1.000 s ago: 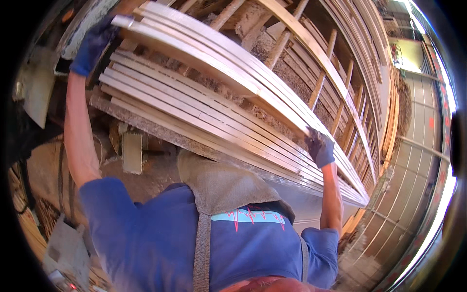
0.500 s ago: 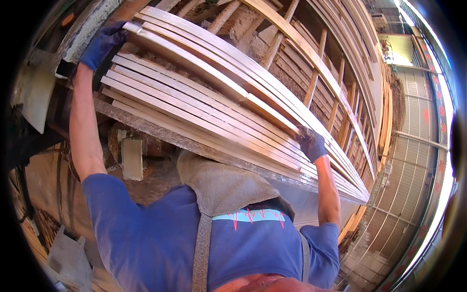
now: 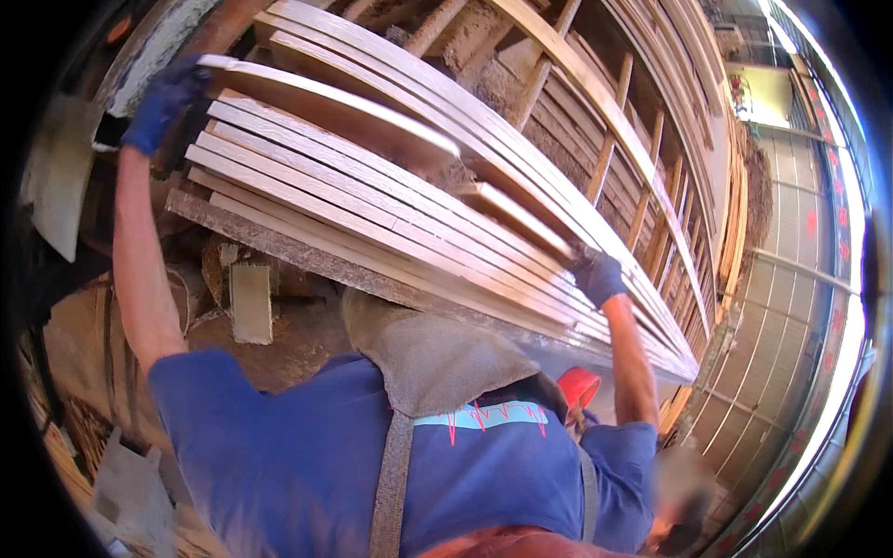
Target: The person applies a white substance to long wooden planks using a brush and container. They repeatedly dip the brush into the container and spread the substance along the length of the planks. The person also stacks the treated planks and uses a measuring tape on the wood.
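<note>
My left hand (image 3: pixel 169 104), in a dark blue glove and smeared by motion, is at the left end of a pale wooden board (image 3: pixel 326 90), with its fingers closed at that end. My right hand (image 3: pixel 598 276), also gloved, grips the right end of a shorter wooden board (image 3: pixel 523 219). The two boards lie roughly in line, with a gap between their inner ends. Beneath and nearer me are several long boards (image 3: pixel 372 206) side by side. Just beyond lies another row of long boards (image 3: pixel 409 91).
A wooden rack with crossbars (image 3: pixel 606 153) and stacked planks stands on the far side. At upper left is a rough metal beam (image 3: pixel 153 56). A red rounded thing (image 3: pixel 579 386) and another person's blurred head (image 3: pixel 684 484) show at lower right.
My left hand has moved left with its board, and a gap has opened between the two boards. My right hand stays nearly in place. The red thing and other person have come into view.
</note>
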`<state>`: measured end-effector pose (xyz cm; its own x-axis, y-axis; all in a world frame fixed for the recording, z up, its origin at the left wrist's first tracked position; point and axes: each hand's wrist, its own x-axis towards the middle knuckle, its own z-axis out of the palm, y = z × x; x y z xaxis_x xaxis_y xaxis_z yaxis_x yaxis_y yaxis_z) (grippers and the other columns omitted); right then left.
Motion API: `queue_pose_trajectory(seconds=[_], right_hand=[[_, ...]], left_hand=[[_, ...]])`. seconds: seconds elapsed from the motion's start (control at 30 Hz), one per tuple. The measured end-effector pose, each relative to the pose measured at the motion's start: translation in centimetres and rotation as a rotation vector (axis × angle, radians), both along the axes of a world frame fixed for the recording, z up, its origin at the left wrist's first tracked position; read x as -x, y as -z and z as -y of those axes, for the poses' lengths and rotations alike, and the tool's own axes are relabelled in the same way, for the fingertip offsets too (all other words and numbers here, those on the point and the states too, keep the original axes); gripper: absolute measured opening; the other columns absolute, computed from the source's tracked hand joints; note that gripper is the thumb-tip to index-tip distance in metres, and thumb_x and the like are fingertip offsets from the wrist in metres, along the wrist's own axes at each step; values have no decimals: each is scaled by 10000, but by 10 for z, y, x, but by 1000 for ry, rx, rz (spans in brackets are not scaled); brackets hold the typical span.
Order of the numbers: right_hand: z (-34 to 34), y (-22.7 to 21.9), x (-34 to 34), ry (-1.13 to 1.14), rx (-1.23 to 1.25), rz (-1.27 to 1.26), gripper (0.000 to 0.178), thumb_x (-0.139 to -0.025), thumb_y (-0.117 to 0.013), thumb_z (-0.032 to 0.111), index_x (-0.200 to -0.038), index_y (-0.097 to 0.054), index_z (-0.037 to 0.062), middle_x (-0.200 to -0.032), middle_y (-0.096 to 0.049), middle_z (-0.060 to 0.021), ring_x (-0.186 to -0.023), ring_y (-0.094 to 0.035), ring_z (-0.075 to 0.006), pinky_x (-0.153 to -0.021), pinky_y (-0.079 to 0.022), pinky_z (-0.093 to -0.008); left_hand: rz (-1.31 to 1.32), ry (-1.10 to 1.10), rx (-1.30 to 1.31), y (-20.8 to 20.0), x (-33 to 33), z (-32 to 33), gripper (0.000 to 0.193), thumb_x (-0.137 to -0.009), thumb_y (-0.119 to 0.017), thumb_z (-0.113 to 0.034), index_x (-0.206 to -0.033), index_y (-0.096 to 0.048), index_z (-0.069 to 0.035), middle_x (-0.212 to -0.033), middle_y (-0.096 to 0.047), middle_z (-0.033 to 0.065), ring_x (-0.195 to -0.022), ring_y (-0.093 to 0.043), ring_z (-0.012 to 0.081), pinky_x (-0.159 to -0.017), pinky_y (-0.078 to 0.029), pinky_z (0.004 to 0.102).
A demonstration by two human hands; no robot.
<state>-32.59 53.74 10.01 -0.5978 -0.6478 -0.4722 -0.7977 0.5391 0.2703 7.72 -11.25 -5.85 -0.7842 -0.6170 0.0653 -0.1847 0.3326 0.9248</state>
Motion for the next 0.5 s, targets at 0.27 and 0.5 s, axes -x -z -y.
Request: queue_pose_trajectory(seconds=[0.27, 0.5], right_hand=[[10, -8, -7, 47, -79, 42, 393, -870, -628, 331, -1208, -631, 132, -1080, -674, -159, -977, -653, -342, -860, -513, -403], [6, -1, -3, 34, -84, 58, 422, -874, -610, 350, -1222, -614, 112, -1072, -674, -171, -976, -649, -354, -851, -512, -423]], left_hand=[[-55, 143, 36, -23, 11, -13, 342, -931, -610, -113, -1264, -596, -36, -1150, -646, 18, -1035, -568, 99, -941, -448, 250], [-93, 117, -159, -32, 38, -49, 351, -936, -550, -92, -1282, -572, -33, -1206, -625, 42, -1099, -549, 124, -990, -411, 262]])
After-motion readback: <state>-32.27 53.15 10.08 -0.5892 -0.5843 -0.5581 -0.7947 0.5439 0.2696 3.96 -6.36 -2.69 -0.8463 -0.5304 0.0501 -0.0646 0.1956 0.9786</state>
